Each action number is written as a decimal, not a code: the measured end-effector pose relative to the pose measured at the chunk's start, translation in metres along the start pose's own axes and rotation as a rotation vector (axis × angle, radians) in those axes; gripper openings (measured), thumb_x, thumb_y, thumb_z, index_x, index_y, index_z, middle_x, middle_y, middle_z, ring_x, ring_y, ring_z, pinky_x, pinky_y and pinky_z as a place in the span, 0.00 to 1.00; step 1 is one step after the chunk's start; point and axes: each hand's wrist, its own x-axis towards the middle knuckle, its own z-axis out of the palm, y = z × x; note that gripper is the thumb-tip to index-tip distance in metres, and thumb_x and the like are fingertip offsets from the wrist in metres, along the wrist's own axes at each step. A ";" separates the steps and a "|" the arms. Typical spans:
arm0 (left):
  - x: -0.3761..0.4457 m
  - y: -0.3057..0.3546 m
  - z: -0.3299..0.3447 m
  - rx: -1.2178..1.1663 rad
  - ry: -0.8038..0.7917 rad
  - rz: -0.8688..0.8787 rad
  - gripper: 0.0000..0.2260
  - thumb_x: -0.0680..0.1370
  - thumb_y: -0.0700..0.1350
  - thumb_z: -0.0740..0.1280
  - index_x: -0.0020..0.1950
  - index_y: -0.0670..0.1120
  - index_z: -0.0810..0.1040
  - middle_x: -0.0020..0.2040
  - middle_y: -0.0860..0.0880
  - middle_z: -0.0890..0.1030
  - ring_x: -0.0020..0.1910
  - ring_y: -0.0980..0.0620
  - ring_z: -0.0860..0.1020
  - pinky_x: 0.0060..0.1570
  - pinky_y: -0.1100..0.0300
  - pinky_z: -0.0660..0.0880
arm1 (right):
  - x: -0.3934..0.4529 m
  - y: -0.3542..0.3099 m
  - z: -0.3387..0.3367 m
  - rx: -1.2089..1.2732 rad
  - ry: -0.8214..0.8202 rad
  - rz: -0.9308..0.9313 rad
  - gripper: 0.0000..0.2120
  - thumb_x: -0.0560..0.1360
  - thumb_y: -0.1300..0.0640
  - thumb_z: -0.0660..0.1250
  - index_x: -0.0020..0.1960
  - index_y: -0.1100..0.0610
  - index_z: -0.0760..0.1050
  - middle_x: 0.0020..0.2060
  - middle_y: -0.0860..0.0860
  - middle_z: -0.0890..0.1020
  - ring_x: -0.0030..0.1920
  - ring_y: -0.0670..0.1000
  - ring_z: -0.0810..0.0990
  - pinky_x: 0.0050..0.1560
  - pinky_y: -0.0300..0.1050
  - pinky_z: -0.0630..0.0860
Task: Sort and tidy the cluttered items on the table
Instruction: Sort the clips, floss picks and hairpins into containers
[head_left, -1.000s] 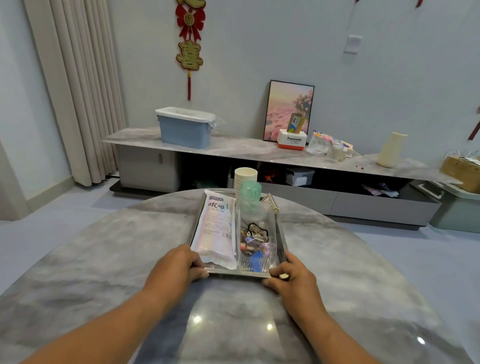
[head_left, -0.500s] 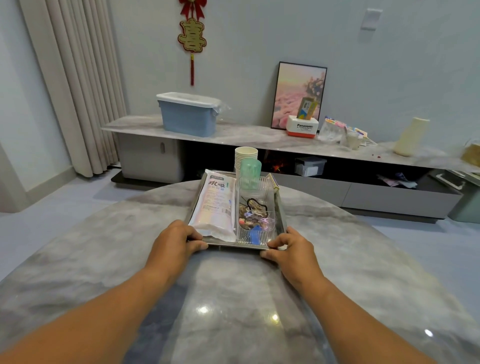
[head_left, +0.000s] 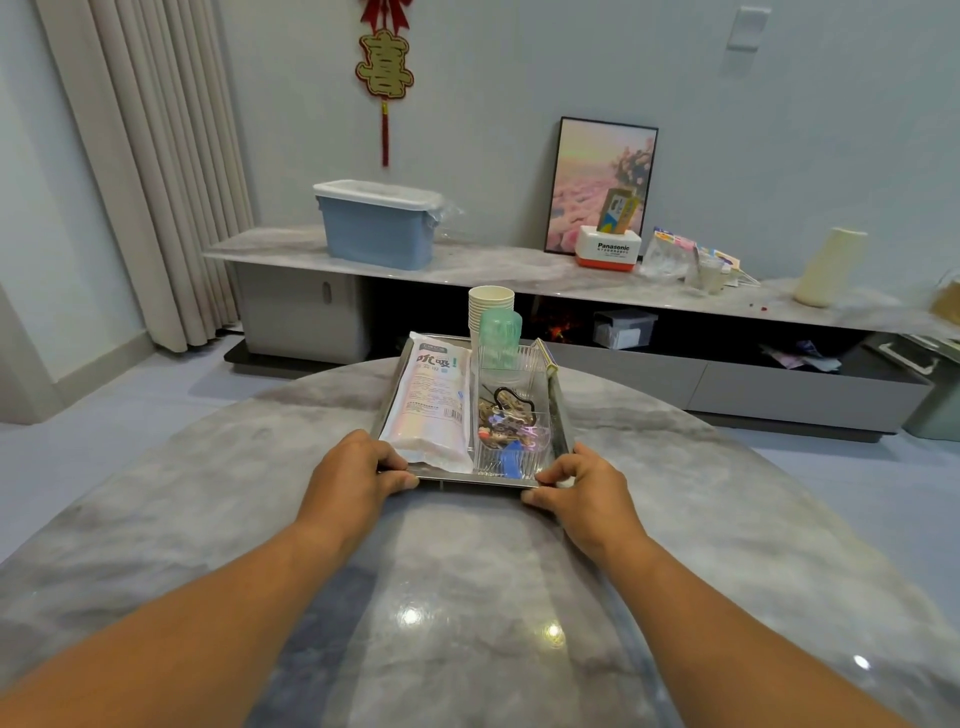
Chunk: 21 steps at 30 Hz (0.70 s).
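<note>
A metal tray (head_left: 565, 422) sits on the round marble table (head_left: 208, 493), toward its far side. In it lie a white plastic packet of straws (head_left: 434, 402) on the left and a clear ribbed box (head_left: 514, 415) of hair ties and small clips on the right. A stack of paper cups (head_left: 488, 309) and a green plastic cup (head_left: 500, 332) stand at the tray's far end. My left hand (head_left: 353, 475) grips the tray's near left corner. My right hand (head_left: 584, 491) grips its near right corner.
Beyond the table a long low cabinet (head_left: 519, 270) runs along the wall, carrying a blue lidded bin (head_left: 376, 226), a framed picture (head_left: 602, 182), a Panasonic box (head_left: 608, 249) and a cream vase (head_left: 830, 266). Curtains (head_left: 150, 171) hang at the left.
The tray has slid away from me toward the far side of the table, with both hands still holding its near corners and my arms stretched further out.
</note>
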 end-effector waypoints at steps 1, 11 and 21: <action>0.000 0.000 0.000 0.005 0.002 -0.001 0.03 0.74 0.45 0.77 0.42 0.49 0.84 0.46 0.52 0.76 0.46 0.56 0.76 0.45 0.61 0.72 | -0.001 0.001 0.000 -0.003 0.000 -0.005 0.11 0.66 0.61 0.82 0.37 0.58 0.79 0.53 0.49 0.80 0.54 0.50 0.80 0.44 0.24 0.70; -0.024 -0.018 0.005 0.067 0.070 0.084 0.13 0.79 0.48 0.71 0.64 0.49 0.81 0.69 0.53 0.71 0.65 0.51 0.72 0.60 0.60 0.72 | -0.034 0.009 0.005 0.241 0.147 -0.024 0.26 0.73 0.66 0.76 0.67 0.51 0.75 0.61 0.43 0.78 0.54 0.33 0.81 0.52 0.23 0.73; -0.040 -0.014 0.010 0.090 -0.044 -0.009 0.25 0.85 0.56 0.54 0.81 0.55 0.56 0.77 0.53 0.68 0.72 0.50 0.70 0.66 0.55 0.69 | -0.035 0.008 0.008 0.171 0.214 -0.006 0.17 0.79 0.56 0.72 0.67 0.54 0.80 0.50 0.46 0.84 0.46 0.32 0.79 0.43 0.21 0.69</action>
